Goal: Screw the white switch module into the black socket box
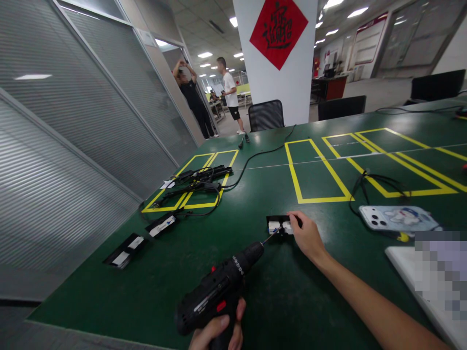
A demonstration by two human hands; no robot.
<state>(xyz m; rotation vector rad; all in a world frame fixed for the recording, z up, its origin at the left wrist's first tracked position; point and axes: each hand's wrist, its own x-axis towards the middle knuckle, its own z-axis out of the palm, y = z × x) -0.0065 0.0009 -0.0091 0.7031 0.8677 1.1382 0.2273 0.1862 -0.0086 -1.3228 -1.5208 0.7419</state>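
A black cordless drill [226, 279] with red buttons is gripped by my left hand [217, 333], whose fingers are wrapped round its handle. Its long thin bit [270, 237] points up and to the right, with the tip at a small black part with white blocks [274, 227]. I cannot tell whether the tip is seated in a screw. My right hand [308, 237] pinches the right end of that part against the green table. Two similar black-and-white pieces [161, 226] [124, 251] lie on the left of the table.
Black cabled devices [199, 181] lie inside yellow tape outlines at the left. A cable [255, 154] runs across the green table [153, 301]. On the right are a phone [399, 218], a coiled cable [381, 179] and a white-edged object [408, 272]. Two people stand beyond the table.
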